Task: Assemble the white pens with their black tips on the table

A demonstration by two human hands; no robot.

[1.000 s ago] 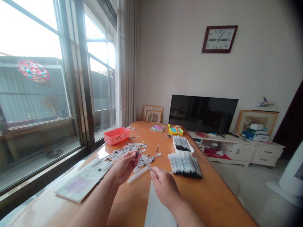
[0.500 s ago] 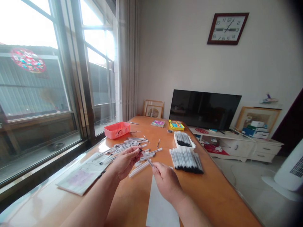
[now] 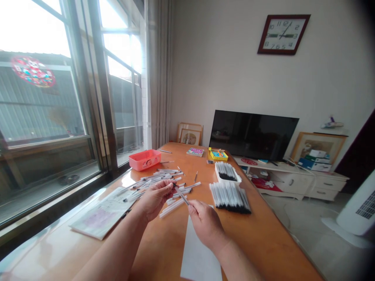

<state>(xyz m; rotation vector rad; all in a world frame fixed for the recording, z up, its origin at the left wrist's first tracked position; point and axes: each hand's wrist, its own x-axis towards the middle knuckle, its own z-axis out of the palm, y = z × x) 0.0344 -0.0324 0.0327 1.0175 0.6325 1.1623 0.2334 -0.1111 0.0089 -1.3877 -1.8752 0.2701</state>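
Note:
My left hand (image 3: pixel 154 200) is held above the wooden table (image 3: pixel 263 242), fingers curled and pinching a small dark piece at its fingertips. My right hand (image 3: pixel 205 222) pinches a thin pen (image 3: pixel 182 196) whose far end points up toward the left fingertips. Beneath and beyond the hands lies a scattered heap of loose white pens (image 3: pixel 158 181). A tidy row of pens with black ends (image 3: pixel 230 196) lies to the right of the hands.
A white tray of pens (image 3: pixel 227 173), a pink plastic basket (image 3: pixel 145 160), a yellow box (image 3: pixel 218 155) and a small book (image 3: pixel 195 152) stand farther back. Papers (image 3: pixel 102 212) lie at left, a white sheet (image 3: pixel 199 257) near me. Window at left, TV and cabinet behind.
The view has tilted up and a little right. Both hands stay close together with the pen between them; its far end has come nearer the left fingertips.

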